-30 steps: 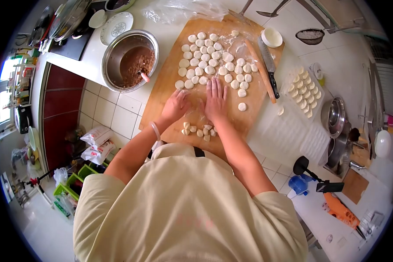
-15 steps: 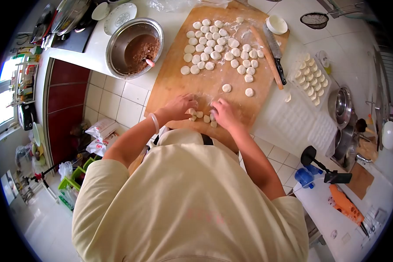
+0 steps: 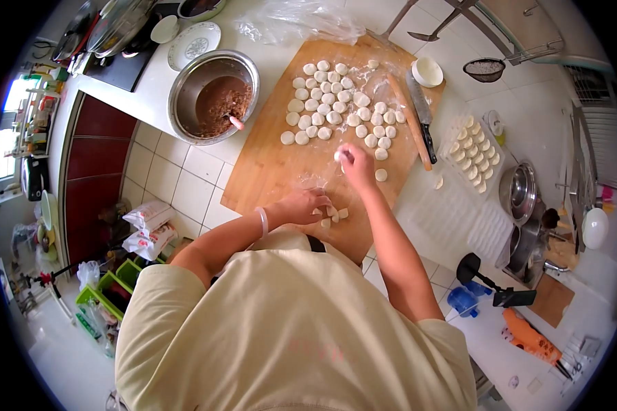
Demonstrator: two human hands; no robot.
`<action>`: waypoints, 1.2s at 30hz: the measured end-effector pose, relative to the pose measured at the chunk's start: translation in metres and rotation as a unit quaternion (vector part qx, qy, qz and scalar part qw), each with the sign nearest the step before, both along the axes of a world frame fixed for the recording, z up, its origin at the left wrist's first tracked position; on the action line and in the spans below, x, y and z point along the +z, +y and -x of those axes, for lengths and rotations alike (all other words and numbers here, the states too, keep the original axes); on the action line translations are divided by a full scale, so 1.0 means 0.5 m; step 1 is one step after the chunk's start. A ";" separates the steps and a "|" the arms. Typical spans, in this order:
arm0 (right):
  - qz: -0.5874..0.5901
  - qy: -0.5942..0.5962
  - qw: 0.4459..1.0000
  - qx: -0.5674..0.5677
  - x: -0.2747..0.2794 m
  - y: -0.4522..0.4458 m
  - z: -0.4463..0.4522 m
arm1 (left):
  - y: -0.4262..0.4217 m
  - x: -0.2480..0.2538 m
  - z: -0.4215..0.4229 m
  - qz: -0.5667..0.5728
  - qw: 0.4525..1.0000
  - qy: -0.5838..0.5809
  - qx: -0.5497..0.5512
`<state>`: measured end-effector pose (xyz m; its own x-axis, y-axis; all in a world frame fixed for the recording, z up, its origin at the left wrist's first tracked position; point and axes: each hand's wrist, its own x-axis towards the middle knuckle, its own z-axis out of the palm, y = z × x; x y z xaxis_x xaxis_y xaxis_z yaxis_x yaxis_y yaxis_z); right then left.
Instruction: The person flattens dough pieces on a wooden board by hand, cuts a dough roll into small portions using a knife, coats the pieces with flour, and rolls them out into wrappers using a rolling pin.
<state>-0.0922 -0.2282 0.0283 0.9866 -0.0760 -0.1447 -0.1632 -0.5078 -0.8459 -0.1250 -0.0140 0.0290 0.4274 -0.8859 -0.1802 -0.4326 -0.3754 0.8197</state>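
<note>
Many flattened white dough rounds [image 3: 312, 105] lie on the upper part of the wooden board [image 3: 267, 164]. My right hand [image 3: 357, 166] is over the board's middle, its fingers closed on a small dough piece [image 3: 339, 156] that shows at the fingertips. Below it, another pale round is partly hidden by this hand. Near the board's front edge, my left hand [image 3: 307, 205] has its fingers curled over small uncut-looking dough pieces [image 3: 334, 217]; whether it grips one is hidden.
A metal bowl of brown filling [image 3: 216, 99] stands left of the board. A rolling pin [image 3: 410, 123], a knife [image 3: 421, 113] and a white bowl [image 3: 427, 72] are at its right. Beyond is a tray of filled dumplings [image 3: 472, 154].
My right hand has moved up and forward from the small pieces, with dough in its fingers. My left hand stays near the small pieces, which now lie closer together.
</note>
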 end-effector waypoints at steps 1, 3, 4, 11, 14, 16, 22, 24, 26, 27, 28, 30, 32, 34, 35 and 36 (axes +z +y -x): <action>0.000 0.000 1.000 0.001 -0.018 -0.004 -0.021 | -0.004 0.006 -0.004 0.009 1.000 0.007 0.008; 0.089 -0.118 0.989 0.027 -0.067 -0.016 -0.044 | 0.000 0.006 -0.016 0.019 1.000 0.012 0.016; 0.089 -0.119 0.988 0.029 -0.061 -0.015 -0.046 | 0.009 0.000 -0.024 0.056 0.997 -0.018 0.044; 0.137 -0.060 0.986 0.070 -0.049 -0.005 -0.019 | 0.050 -0.015 -0.056 0.050 0.988 0.019 0.143; 0.171 -0.065 0.980 0.071 -0.022 0.002 -0.005 | 0.042 0.000 -0.064 0.049 0.990 -0.013 0.134; 0.207 -0.104 0.971 0.062 0.003 0.016 0.013 | 0.036 -0.010 -0.065 0.057 0.988 -0.012 0.143; 0.285 -0.026 0.958 -0.029 -0.028 0.003 0.092 | 0.042 -0.016 -0.064 0.065 0.986 0.020 0.149; 0.381 -0.070 0.922 -0.016 -0.019 -0.009 0.071 | 0.039 -0.020 -0.065 0.064 0.987 0.027 0.143; 0.344 -0.099 0.934 0.002 -0.023 0.008 0.015 | 0.033 -0.027 -0.070 0.073 0.987 -0.010 0.140; 0.304 -0.129 0.944 0.025 -0.027 0.025 -0.011 | 0.030 -0.027 -0.072 0.071 0.988 -0.010 0.136; 0.303 -0.128 0.944 0.021 -0.034 0.047 -0.031 | 0.026 -0.019 -0.075 0.078 0.987 -0.013 0.139; 0.315 -0.127 0.939 0.055 -0.047 0.082 -0.057 | 0.024 0.005 -0.078 0.082 0.987 -0.014 0.138; 0.328 -0.094 0.938 0.065 -0.056 0.081 -0.055 | 0.024 0.032 -0.089 0.053 0.987 0.004 0.150; 0.339 -0.058 0.935 0.082 -0.062 0.089 -0.049 | 0.034 0.010 -0.086 0.061 0.984 0.012 0.168; 0.347 -0.060 0.933 0.080 -0.061 0.091 -0.055 | 0.040 0.002 -0.082 0.076 0.980 0.016 0.184; 0.359 -0.064 0.928 0.075 -0.055 0.087 -0.061 | 0.045 -0.003 -0.084 0.079 0.980 0.014 0.180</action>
<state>-0.0617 -0.1849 0.0006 0.9994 0.0319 0.0100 0.0334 -0.9568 -0.2889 -0.0831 0.0086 0.0273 0.7150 -0.6958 -0.0684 -0.2720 -0.3670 0.8896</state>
